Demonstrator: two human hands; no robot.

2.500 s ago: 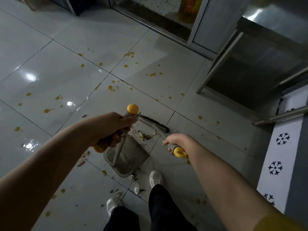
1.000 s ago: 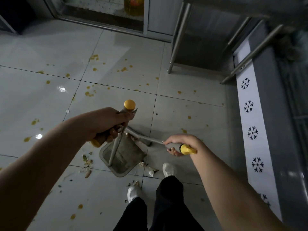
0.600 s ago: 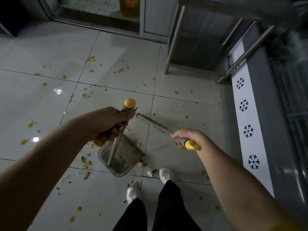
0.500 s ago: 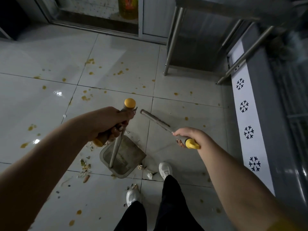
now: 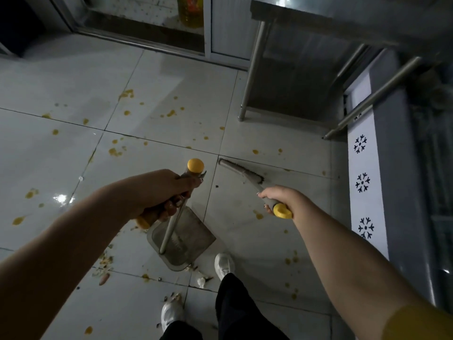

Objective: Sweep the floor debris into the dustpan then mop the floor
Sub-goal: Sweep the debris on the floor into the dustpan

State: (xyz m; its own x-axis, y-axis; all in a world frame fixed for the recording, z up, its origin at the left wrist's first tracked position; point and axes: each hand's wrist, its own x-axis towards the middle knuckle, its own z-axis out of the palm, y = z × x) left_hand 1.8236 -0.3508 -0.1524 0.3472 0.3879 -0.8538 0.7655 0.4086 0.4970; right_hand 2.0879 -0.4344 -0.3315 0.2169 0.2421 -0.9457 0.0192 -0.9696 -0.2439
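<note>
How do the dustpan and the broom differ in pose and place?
The dustpan sits near the shoes, its handle nearly upright in the left hand; the broom slants low from the right hand, head farther out. The dustpan is wide, the broom head narrow. Both have yellow handle ends.

dustpan point(image 5: 193, 241): grey metal pan sitting on the floor, rounded back towards the shoes and open mouth facing up and right. It's got some faint streaks inside, but it's way too dark to say what's in there.
dustpan handle point(image 5: 171, 229): long metal pole with a yellow cap on top, leaning a bit. The left hand point(image 5: 159, 192) grips it up near the cap.
broom point(image 5: 246, 175): grey stick with a yellow end and a dark narrow bristle head. The right hand point(image 5: 282, 197) holds it, with the head out right of the pan and well apart from it, by a tile seam. Can't tell if it touches the floor.
debris point(image 5: 105, 261): pale and brownish scraps on the tile left of the pan, more bits just beside its near corner.
stains point(image 5: 115, 151): yellow-orange splotches scattered all over.
floor point(image 5: 61, 82): big glossy pale tiles with dark grout lines.
</note>
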